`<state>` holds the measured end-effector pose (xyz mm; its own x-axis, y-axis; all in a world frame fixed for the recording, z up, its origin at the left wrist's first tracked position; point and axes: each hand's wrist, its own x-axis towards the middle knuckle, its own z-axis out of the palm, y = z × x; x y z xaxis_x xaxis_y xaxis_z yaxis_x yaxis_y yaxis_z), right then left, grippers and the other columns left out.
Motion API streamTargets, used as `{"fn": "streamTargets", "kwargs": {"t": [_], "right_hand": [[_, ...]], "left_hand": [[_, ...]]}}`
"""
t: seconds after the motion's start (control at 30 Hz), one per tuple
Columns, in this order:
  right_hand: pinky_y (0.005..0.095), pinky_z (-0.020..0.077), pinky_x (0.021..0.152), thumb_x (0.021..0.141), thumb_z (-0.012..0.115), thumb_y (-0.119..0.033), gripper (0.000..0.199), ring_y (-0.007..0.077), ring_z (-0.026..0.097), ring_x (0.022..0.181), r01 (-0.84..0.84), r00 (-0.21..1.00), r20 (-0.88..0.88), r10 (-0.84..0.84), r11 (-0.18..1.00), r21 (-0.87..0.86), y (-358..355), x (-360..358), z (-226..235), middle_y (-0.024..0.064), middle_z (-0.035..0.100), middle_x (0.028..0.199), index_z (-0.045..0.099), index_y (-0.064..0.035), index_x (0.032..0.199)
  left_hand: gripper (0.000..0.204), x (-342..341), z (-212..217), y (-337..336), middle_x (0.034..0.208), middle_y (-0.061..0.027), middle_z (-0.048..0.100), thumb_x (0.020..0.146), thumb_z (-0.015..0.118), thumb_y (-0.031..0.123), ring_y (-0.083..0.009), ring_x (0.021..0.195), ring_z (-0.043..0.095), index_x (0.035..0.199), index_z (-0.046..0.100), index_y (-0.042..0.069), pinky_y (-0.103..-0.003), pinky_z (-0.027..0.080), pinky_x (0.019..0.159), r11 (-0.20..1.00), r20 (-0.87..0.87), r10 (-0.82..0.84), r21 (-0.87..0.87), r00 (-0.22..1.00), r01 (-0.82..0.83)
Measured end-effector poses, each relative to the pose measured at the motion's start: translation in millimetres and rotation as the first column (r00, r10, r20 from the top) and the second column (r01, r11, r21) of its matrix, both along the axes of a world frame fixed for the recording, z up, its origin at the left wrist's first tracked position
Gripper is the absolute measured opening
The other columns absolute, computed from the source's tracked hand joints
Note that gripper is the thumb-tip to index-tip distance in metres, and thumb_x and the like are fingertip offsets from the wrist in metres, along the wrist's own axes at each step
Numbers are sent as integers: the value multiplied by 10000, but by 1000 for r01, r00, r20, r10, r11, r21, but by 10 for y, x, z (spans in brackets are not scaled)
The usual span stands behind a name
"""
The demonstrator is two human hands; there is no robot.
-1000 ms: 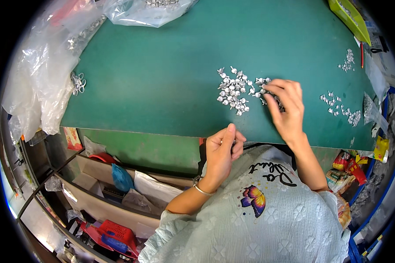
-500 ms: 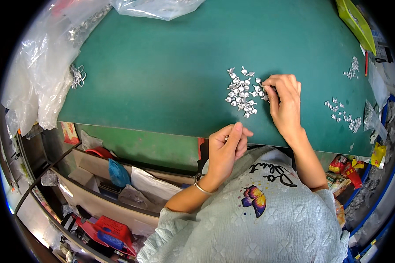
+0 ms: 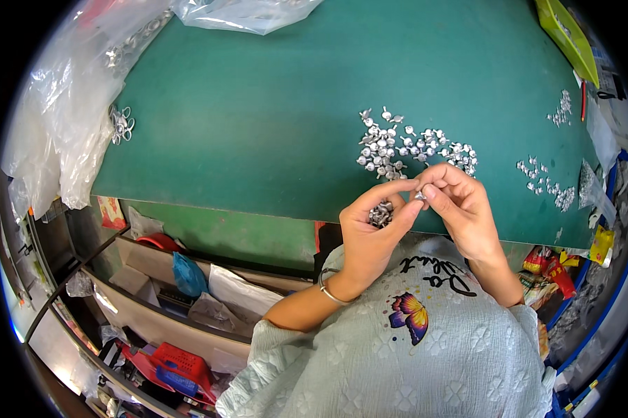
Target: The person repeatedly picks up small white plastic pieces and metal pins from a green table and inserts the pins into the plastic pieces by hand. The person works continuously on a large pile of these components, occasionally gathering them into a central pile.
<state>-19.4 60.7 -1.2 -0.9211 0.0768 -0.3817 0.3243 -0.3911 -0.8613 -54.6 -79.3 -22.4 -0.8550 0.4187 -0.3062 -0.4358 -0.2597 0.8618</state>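
My left hand point(image 3: 371, 228) is curled around a heap of small silvery metal pieces point(image 3: 381, 214) cupped in its palm. Against its thumb and fingertips, my right hand point(image 3: 460, 202) pinches one small metal piece point(image 3: 420, 196) between thumb and forefinger. Both hands meet just above the table's near edge. Beyond them lies a loose pile of similar metal pieces point(image 3: 378, 148), round with a short stem, which spreads rightward to more pieces point(image 3: 460, 155) behind my right hand. Their exact kind is too small to tell.
The green tabletop point(image 3: 258, 118) holds smaller metal bits point(image 3: 547, 184) at the right and silvery rings point(image 3: 121, 125) at the left. Clear plastic bags point(image 3: 63, 104) cover the left edge. A yellow-green tray point(image 3: 568, 42) stands far right. Below sits an open drawer point(image 3: 188, 292).
My right hand has come back from the pile to my left hand with a small metal piece. My left hand has moved up and right and turned, showing the pieces in its palm.
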Motion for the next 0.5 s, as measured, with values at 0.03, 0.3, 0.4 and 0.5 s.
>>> {"fn": "streamTargets", "kwargs": {"t": [0.03, 0.3, 0.4, 0.5], "right_hand": [[226, 433, 778, 884, 516, -41, 101, 95, 532, 873, 12, 1000, -1, -12, 1000, 5, -8, 2, 23, 50, 573, 921, 534, 24, 960], [235, 454, 740, 840, 534, 63, 167, 109, 559, 838, 91, 989, -137, -63, 975, 205, -43, 53, 102, 74, 597, 910, 575, 60, 1001], [231, 454, 733, 832, 537, 75, 181, 110, 561, 827, 120, 987, -131, -98, 977, 178, -19, 69, 124, 74, 600, 907, 579, 64, 1008], [231, 455, 730, 829, 539, 81, 184, 111, 563, 820, 121, 987, -125, -102, 980, 156, -5, 89, 131, 72, 601, 904, 578, 67, 1008]], "left_hand": [[210, 2, 1, 4, 657, 30, 501, 765, 633, -37, -23, 611, 426, 974, 618, -16, -169, 356, 567, 1000, 4, 0, -2, 1000, 0], [178, 24, 19, 1, 654, 37, 502, 774, 632, -23, -21, 600, 430, 951, 619, -5, -163, 354, 556, 994, 231, 5, 103, 973, -29], [182, 35, 39, 8, 650, 43, 490, 767, 636, -30, -12, 591, 414, 945, 618, 0, -157, 343, 545, 997, 152, 11, 75, 988, -23], [195, 54, 52, 42, 643, 48, 472, 755, 638, -49, -4, 582, 393, 943, 618, 0, -154, 326, 531, 999, -15, 13, 40, 1000, -13]]}}
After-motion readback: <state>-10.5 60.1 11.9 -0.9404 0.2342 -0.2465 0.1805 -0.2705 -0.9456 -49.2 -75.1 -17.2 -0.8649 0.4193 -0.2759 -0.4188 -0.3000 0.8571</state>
